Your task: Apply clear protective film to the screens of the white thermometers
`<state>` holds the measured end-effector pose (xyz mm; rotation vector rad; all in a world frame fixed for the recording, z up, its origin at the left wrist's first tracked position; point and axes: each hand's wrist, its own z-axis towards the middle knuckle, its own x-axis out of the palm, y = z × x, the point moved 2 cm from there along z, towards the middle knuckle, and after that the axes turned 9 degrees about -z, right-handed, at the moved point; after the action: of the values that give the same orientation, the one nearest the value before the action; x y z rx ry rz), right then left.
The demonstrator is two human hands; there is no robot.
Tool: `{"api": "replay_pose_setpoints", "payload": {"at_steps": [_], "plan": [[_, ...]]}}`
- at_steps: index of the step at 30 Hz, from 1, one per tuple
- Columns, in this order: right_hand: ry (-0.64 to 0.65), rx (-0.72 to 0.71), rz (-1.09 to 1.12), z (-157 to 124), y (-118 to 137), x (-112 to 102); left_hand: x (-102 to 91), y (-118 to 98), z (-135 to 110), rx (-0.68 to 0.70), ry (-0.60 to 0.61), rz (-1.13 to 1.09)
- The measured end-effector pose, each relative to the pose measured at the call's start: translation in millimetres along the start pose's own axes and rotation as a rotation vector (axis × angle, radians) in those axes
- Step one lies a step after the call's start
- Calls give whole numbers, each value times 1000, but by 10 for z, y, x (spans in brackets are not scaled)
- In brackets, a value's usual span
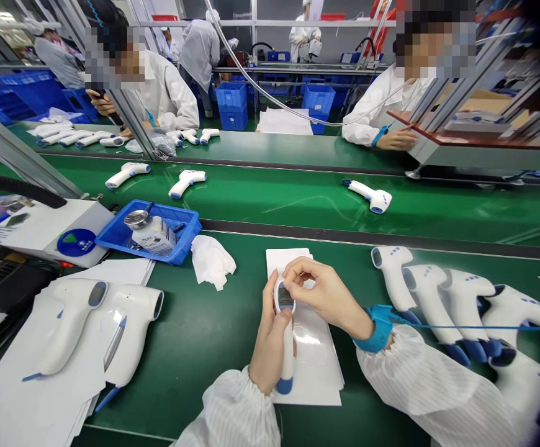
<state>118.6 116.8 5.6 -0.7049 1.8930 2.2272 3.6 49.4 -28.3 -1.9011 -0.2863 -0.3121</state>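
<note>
My left hand (272, 338) is wrapped around a white infrared thermometer (287, 354) with a blue handle end, its small dark screen (285, 298) facing me. The thumb lies just below the screen. My right hand (323, 292) is closed in a pinch, thumb and fingertips at the screen's upper right edge; whatever is between them is too small to make out. A blue wrist strap (376, 328) with a cord circles the right wrist. Beneath the thermometer lie white paper sheets (319, 366) on the green bench.
Several white thermometers (431, 298) lie to the right, and two more (128, 335) rest left on papers. A blue tray (181, 245) holds a metal-topped bottle (153, 234), beside a crumpled white cloth (211, 259). Thermometers lie on the green conveyor (261, 192); co-workers sit beyond.
</note>
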Motion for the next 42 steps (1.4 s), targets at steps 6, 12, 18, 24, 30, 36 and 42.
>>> {"api": "replay_pose_setpoints", "payload": {"at_steps": [6, 12, 18, 24, 30, 36, 42], "plan": [[-41, -75, -79, -39, -2, 20, 11, -1, -1, -59, 16, -78], [-45, -125, -90, -85, -92, 27, -12, 23, -2, -59, 10, -99], [107, -114, -134, -88, -130, 39, -22, 18, -14, 13, 47, -94], [-3, -163, -157, 3, -33, 20, 13, -26, -17, -2, 43, -60], [88, -54, -55, -56, -70, 124, -5, -2, 18, -1, 13, -69], [256, 264, 195, -389, -20, 226, -8, -22, -28, 161, 49, -163], [451, 251, 23, -172, 98, 48, -51, -227, -82, 269, 176, 85]]}}
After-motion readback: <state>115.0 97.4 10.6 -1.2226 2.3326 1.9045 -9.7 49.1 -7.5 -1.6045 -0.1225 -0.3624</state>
